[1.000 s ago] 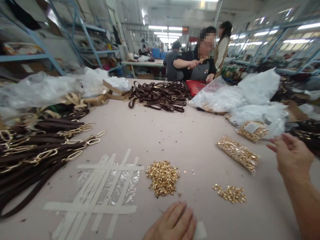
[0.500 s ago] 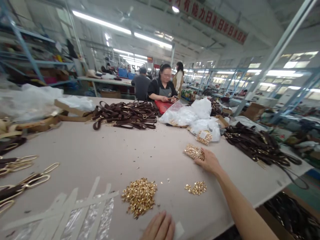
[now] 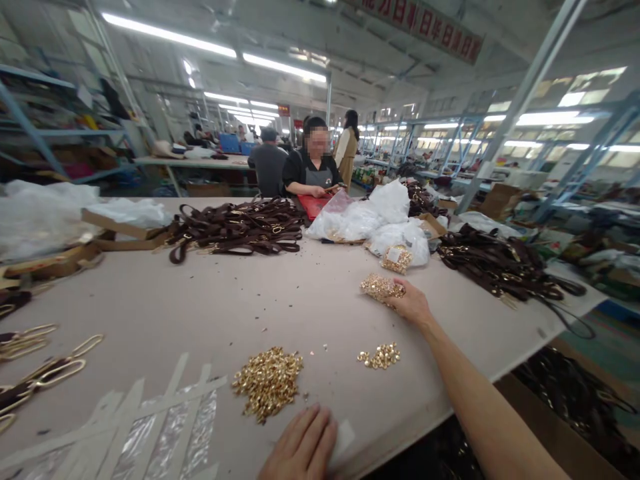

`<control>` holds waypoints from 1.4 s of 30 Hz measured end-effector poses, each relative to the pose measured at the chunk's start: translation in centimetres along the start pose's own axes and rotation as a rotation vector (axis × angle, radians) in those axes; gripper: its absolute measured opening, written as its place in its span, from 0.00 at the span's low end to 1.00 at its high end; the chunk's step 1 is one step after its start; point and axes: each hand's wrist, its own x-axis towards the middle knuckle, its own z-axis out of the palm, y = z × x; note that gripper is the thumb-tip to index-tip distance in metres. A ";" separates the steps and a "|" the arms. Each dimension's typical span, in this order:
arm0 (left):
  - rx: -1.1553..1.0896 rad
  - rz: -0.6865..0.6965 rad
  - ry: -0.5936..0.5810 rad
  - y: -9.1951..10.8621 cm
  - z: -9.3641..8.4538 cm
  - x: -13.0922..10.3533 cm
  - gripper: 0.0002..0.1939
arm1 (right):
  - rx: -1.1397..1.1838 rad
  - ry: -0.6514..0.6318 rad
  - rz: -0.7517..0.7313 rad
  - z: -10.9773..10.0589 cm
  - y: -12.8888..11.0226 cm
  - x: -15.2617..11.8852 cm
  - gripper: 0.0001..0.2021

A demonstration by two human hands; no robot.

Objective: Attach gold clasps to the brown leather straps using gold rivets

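My right hand (image 3: 411, 302) reaches forward over the table, its fingers closed on the right end of a small clear bag (image 3: 377, 287) full of gold metal pieces. My left hand (image 3: 306, 441) lies flat on the near edge of the table, fingers extended and holding nothing. Just beyond it spreads a heap of small gold metal pieces (image 3: 269, 383). A smaller cluster of gold pieces (image 3: 380, 356) sits between the heap and my right forearm. Behind the held bag is another bag of gold pieces (image 3: 397, 259).
Dark brown straps with gold hardware (image 3: 240, 228) are piled at the back, with another strap pile (image 3: 500, 263) at right. White plastic bags (image 3: 370, 217) lie between them. Tape strips (image 3: 125, 427) cover the near left. Across the table, a person (image 3: 313, 167) sits.
The view has shifted slightly, so the table's contents appear a little further left and higher. My right hand still grips the bag, and my left hand stays on the table.
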 end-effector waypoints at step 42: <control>-0.035 -0.870 -0.585 -0.9 1.7 10.0 0.42 | 0.213 0.049 0.033 -0.9 4.7 -1.7 0.32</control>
